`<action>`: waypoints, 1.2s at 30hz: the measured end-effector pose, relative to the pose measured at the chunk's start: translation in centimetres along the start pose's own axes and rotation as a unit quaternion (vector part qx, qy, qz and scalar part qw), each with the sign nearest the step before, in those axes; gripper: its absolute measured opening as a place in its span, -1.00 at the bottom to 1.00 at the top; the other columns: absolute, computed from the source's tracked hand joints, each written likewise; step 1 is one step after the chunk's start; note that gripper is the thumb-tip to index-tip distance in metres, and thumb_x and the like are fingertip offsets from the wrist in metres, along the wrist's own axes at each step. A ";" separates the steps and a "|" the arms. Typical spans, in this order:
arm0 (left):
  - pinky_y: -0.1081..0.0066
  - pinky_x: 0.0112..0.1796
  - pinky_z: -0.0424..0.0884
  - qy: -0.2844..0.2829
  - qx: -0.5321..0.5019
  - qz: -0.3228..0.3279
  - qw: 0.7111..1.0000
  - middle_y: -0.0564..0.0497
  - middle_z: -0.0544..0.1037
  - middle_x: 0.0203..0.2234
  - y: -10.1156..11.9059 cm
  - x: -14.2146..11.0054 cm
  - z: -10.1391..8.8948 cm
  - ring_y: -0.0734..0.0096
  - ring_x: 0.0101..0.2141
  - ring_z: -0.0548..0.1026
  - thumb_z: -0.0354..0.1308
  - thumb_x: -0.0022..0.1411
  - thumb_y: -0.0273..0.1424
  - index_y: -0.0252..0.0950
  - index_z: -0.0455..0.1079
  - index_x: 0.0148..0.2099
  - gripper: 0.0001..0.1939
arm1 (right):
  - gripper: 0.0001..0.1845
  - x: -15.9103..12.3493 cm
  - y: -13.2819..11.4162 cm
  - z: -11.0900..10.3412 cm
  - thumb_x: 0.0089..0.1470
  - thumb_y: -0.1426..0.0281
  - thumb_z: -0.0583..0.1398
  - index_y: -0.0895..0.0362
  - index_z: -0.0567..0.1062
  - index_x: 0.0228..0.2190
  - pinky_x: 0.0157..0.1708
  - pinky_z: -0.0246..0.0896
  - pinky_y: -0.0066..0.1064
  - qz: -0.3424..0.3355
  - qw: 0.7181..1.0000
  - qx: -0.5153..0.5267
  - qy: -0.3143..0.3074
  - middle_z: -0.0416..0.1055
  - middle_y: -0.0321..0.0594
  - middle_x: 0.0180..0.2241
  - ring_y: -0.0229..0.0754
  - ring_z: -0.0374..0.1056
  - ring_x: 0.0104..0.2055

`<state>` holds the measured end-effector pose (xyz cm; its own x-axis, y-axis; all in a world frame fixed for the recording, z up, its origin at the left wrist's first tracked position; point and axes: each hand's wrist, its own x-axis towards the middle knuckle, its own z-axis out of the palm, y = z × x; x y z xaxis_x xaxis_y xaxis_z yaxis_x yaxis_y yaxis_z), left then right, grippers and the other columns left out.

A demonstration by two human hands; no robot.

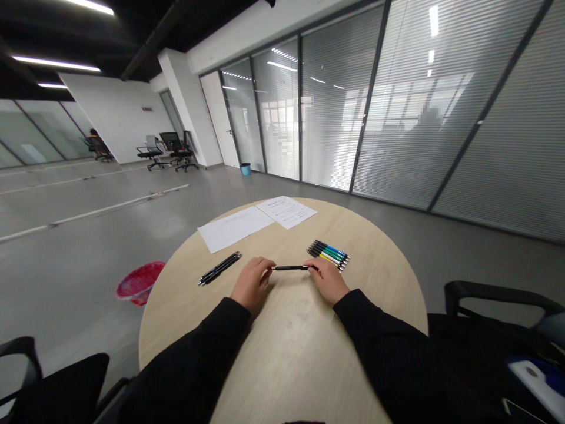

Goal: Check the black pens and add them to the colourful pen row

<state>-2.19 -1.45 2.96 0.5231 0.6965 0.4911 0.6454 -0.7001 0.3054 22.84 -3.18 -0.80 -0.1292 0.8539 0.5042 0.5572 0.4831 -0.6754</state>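
A slim black pen (291,268) lies level above the round light-wood table (300,359), held by its two ends. My left hand (252,284) pinches one end in its fingertips, and my right hand (327,280) grips the other. Left of my left hand lies a small bundle of black pens (219,268). Beyond my right hand sits a tight row of several pens with blue, green and yellow barrels (329,256). Two sheets of printed paper (235,229) (286,212) lie at the table's far edge.
A red plastic basket (140,283) stands on the floor left of the table. A black office chair's armrest (498,297) rises at lower right. Further off are mesh office chairs (165,150), a small blue bin (246,169) and glass partitions with blinds (335,106).
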 end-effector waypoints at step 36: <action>0.34 -0.26 0.33 0.005 -0.095 -0.064 0.993 -0.01 0.39 -0.39 0.5 0.0 -0.4 0.35 -0.33 0.37 -0.02 0.26 -0.41 -0.27 0.31 -0.35 -0.86 | -0.80 -0.2 -0.7 0.0 0.12 0.55 0.13 0.14 0.54 -0.27 -0.11 0.23 -0.29 -0.005 1.000 0.000 -0.015 0.51 -0.16 -0.24 -0.15 0.37 -0.18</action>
<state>-2.13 -1.85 3.43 0.4372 0.7810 0.4460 0.5898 -0.6234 0.5134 22.50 -3.66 -0.41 -0.1598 0.8546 0.4940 0.5554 0.4916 -0.6708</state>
